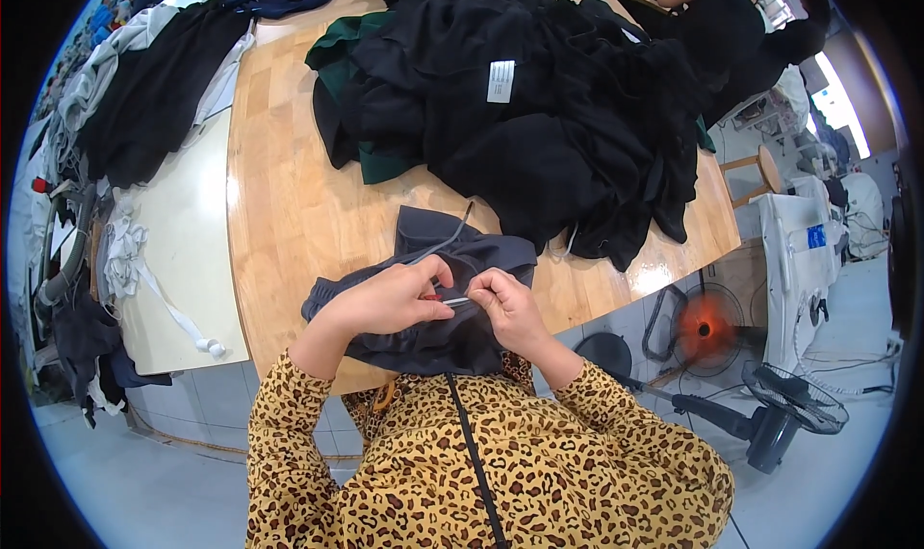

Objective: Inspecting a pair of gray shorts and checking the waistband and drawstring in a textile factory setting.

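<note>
A dark grey garment (438, 342) with a gathered edge lies at the near edge of the wooden table, under both my hands. My left hand (390, 299) is closed on a small red thing (434, 298), mostly hidden by the fingers, so its kind does not show. From there a thin whitish strip (455, 302) runs across to my right hand (507, 308), whose thumb and fingers pinch its end. Just beyond the hands, a grey cord (460, 224) rises in a loose curve over the garment.
Black garments (568, 164) are heaped across the wooden table (279, 183), one with a white label (500, 81). A pale side table (188, 260) stands left, bearing white straps. At right are fans (707, 328) and a stool (765, 172). Another person (707, 15) works at far right.
</note>
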Available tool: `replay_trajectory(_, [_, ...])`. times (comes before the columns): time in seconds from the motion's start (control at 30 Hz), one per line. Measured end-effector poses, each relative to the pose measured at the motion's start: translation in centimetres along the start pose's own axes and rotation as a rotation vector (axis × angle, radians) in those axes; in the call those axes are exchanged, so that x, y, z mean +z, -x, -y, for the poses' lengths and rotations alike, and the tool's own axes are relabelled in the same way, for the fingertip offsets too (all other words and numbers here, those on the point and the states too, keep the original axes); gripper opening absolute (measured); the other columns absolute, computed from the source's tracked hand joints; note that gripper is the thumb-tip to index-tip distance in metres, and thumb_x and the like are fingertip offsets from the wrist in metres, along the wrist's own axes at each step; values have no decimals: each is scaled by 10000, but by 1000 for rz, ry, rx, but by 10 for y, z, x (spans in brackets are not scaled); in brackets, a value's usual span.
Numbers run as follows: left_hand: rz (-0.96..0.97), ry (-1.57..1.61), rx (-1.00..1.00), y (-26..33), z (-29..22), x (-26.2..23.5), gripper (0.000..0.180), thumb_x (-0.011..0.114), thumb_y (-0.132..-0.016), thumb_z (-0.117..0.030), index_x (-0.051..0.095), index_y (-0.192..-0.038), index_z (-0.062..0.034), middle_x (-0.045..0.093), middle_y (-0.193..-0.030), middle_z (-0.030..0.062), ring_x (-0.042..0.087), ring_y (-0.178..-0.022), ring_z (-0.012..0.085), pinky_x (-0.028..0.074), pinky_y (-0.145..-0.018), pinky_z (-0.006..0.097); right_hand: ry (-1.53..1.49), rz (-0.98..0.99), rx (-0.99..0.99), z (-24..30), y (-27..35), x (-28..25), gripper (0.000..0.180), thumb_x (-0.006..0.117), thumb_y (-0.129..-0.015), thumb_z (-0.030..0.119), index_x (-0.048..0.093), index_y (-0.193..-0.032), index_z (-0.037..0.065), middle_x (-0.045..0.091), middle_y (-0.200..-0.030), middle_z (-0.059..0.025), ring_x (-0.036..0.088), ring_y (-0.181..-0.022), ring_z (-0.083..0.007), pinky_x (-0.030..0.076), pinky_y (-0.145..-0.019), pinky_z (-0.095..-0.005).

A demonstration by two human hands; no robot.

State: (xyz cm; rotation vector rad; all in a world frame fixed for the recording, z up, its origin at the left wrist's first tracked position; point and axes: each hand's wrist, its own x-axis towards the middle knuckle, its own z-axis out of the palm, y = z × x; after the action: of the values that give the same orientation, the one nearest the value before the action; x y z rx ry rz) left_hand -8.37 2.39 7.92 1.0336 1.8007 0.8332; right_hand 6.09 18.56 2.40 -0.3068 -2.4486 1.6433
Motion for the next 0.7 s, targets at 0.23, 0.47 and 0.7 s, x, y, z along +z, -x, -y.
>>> replay_trajectory(0.23, [75, 110, -28, -2, 8, 1, 349, 671, -846, -217, 482, -1059, -17, 650, -755, 123, 601, -701, 201, 458, -663, 309, 5, 65, -2, -1, -1, -4, 90, 576, -889, 122, 563, -886, 34, 575, -826, -90, 543, -823, -291, 410, -786, -347])
replay_trajectory(0.47, [86, 142, -24, -3, 11, 4, 323, 667, -848, -184, 481, -1049, -13, 639, -732, 114, 591, -686, 185, 452, -647, 299, 15, 69, -24, -1, -1, -4, 95, 576, -887, 125, 557, -874, 32, 572, -817, -90, 539, -801, -290, 404, -788, -348])
replay_trajectory(0.7, [-156, 474, 26, 14, 24, 14, 382, 646, -856, -63, 472, -1187, 14, 601, -894, 14, 531, -733, 62, 433, -672, 198, -112, -15, 46, -9, 4, 0, 71, 578, -892, 92, 567, -880, 23, 595, -826, -81, 564, -799, -247, 439, -737, -319])
